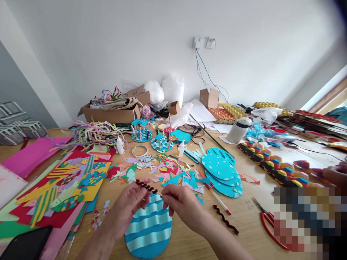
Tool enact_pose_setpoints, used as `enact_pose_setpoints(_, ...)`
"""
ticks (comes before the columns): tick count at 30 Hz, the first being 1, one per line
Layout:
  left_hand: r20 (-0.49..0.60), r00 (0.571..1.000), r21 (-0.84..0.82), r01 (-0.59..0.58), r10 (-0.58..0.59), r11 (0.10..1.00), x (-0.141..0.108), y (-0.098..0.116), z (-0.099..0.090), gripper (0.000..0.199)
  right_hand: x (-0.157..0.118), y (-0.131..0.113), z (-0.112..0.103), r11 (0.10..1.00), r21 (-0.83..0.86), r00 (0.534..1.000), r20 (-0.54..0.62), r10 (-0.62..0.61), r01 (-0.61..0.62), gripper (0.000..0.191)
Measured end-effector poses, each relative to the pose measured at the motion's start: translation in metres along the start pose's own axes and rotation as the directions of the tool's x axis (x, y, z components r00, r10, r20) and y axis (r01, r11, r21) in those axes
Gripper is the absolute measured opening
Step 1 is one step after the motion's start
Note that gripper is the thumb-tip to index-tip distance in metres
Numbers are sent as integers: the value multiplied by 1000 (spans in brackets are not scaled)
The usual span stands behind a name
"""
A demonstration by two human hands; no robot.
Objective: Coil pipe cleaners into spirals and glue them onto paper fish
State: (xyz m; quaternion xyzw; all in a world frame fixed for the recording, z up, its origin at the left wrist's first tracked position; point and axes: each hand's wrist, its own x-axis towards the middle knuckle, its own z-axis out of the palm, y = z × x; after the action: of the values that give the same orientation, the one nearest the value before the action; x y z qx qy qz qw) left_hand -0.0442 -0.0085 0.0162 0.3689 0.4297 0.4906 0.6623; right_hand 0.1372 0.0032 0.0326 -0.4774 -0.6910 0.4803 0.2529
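Note:
A thin pale stick (pixel 159 194) with a dark brown pipe cleaner (pixel 146 186) coiled round it spans the space between my hands. My left hand (pixel 134 198) is closed round the coiled end, its fingers against the pipe cleaner. At the other end, the thumb and fingers of my right hand (pixel 177 200) pinch the bare stick. Below them on the table lies a blue oval card (pixel 149 240) with pale blue wavy strips across it. Another wavy brown pipe cleaner (pixel 225 220) rests to the right of my right forearm.
Red-handled scissors (pixel 267 220) lie at the right, near another person's hand (pixel 334 175). Blue ovals (pixel 222 173) are stacked behind. Paper fish (pixel 69 202) on coloured sheets and a dark phone-like object (pixel 25 243) occupy the left. Glue bottles (pixel 120 146) and paper scraps are farther back.

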Motion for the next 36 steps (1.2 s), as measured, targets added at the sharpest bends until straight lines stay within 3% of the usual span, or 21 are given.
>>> enact_pose_setpoints(3,39,999,-49,23,-21,999,-2,-8,12,29,1,2,12,997,-24,997,-7,-71,71,17)
enact_pose_setpoints(9,-53,999,-41,6,-8,999,-7,-3,17,21,2,4,18,996,-66,998,-15,-60,59,14)
enact_pose_setpoints(15,-123,992,-143,-40,22,989,-3,3,5,22,-10,1,5,992,-104,997,12,77,-75,14)
enact_pose_setpoints(18,-178,983,-177,-79,47,981,-2,9,-1,23,-28,12,-9,981,-160,993,-46,107,-113,15)
enact_pose_setpoints(20,-218,974,-145,-102,69,984,-3,12,-4,25,-45,23,-23,974,-183,983,-146,107,-133,16)
enact_pose_setpoints(22,-240,969,-84,-80,57,993,-5,11,-5,28,-67,36,-39,962,-201,939,-326,112,-185,19)
enact_pose_setpoints(25,-200,979,-23,35,-38,999,-7,3,-1,31,-100,59,-63,887,-292,775,-623,108,-359,24)
enact_pose_setpoints(27,-151,983,30,111,-105,993,-8,-4,5,34,-119,78,-74,792,-325,665,-735,133,-517,23)
enact_pose_setpoints(29,-112,982,100,160,-149,982,-10,-11,11,38,-132,97,-82,713,-303,594,-781,193,-632,20)
enact_pose_setpoints(33,-64,980,182,199,-191,963,-12,-21,16,41,-145,124,-85,623,-275,531,-804,269,-732,17)
enact_pose_setpoints(36,-34,974,197,228,-226,953,-11,-28,17,41,-147,129,-84,546,-306,518,-806,288,-780,19)
